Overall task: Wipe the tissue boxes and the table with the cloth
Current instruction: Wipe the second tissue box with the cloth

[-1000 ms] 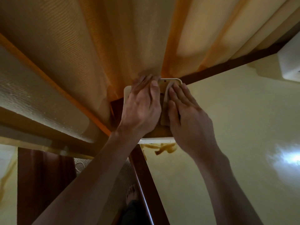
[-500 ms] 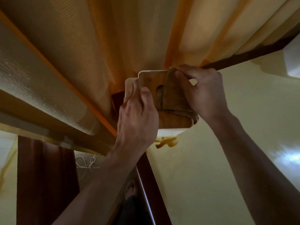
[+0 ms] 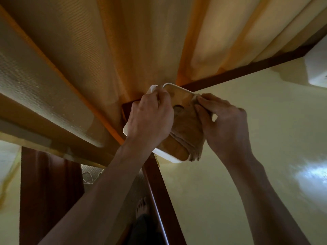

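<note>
Both forearms enter from the lower edge and converge at frame centre, just above the midline. Left hand (image 3: 150,119): back of hand toward camera, fingers curled over the left side of the tissue box (image 3: 178,96), gripping it. Box has a white rim and a wood-toned top face with an oval opening; it is tilted, its far end toward upper centre, its near corner toward lower centre. Right hand (image 3: 224,124): fingers bent, thumb and fingertips pinching the folded brown cloth (image 3: 189,133) at its upper edge. Cloth lies on the right half of the box top, its lower end hanging just past the near corner. Pale yellow counter (image 3: 247,156) fills the right of frame. Orange curtain (image 3: 123,41) fills the upper frame.
</note>
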Demonstrator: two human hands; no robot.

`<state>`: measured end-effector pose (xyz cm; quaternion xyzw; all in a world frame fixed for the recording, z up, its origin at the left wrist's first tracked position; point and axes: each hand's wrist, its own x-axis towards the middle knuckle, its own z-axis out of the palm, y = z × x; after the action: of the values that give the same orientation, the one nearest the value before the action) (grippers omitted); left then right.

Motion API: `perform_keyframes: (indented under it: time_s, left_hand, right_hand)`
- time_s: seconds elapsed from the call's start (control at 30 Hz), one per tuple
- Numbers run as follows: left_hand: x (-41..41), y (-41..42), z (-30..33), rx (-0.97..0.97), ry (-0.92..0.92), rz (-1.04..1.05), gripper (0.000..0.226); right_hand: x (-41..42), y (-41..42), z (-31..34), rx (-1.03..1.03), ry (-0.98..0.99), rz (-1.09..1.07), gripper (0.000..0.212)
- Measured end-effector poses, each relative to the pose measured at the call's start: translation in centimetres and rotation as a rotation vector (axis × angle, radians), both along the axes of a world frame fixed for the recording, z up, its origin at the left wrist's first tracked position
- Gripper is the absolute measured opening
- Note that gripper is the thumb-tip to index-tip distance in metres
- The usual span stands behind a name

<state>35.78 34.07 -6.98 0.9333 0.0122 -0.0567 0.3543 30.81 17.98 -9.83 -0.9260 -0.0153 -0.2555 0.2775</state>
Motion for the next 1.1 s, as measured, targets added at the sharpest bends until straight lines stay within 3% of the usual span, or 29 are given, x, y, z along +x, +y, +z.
perform_keyframes:
  time_s: [0.17, 0.23, 0.33, 0.4, 0.57, 0.63, 0.67, 0.73, 0.8, 0.93, 1.1]
  left_hand:
    - [-0.6, -0.8, -0.4, 0.097, -0.027, -0.028, 0.042]
    - [-0.5, -0.3, -0.1, 0.135, -0.112, -0.095, 0.037]
    - [0.8, 0.4, -1.6, 0.443, -0.302, -0.29, 0.041]
    - [1.5, 0.9, -2.5, 0.443, -0.448, -0.347, 0.03]
    - [3.2, 1.1, -2.9, 0.557, -0.65, -0.5, 0.039]
    - [3.7, 1.2, -2.6, 0.498, -0.562, -0.596, 0.051]
    - [4.1, 1.2, -2.2, 0.448, -0.43, -0.632, 0.057]
    - [4.5, 1.1, -1.4, 0.285, -0.206, -0.592, 0.053]
    - [4.7, 0.9, -1.0, 0.075, -0.093, -0.502, 0.045]
    - [4.0, 1.4, -0.7, -0.011, -0.293, -0.458, 0.044]
    - [1.1, 1.1, -2.4, 0.076, -0.356, -0.357, 0.046]
  right_hand:
    - [-2.8, 0.5, 0.4, 0.002, 0.029, 0.012, 0.019]
    - [-3.6, 0.4, 0.4, 0.038, 0.065, 0.031, 0.022]
    - [-3.7, -0.3, 0.4, 0.07, 0.119, 0.114, 0.025]
    - [-3.2, -1.0, 0.4, 0.05, 0.145, 0.162, 0.028]
    - [-0.9, -2.6, 1.0, 0.009, 0.331, 0.279, 0.038]
    - [0.1, -3.2, 1.0, -0.058, 0.329, 0.344, 0.036]
    - [0.6, -3.4, 0.9, -0.098, 0.311, 0.359, 0.034]
    - [1.0, -3.2, 0.6, -0.183, 0.251, 0.34, 0.035]
    - [0.5, -2.5, 0.5, -0.273, 0.153, 0.268, 0.033]
    - [-3.5, 0.4, 0.4, -0.163, 0.042, 0.145, 0.038]
    - [-7.2, 3.5, -1.0, -0.207, 0.278, 0.093, 0.06]
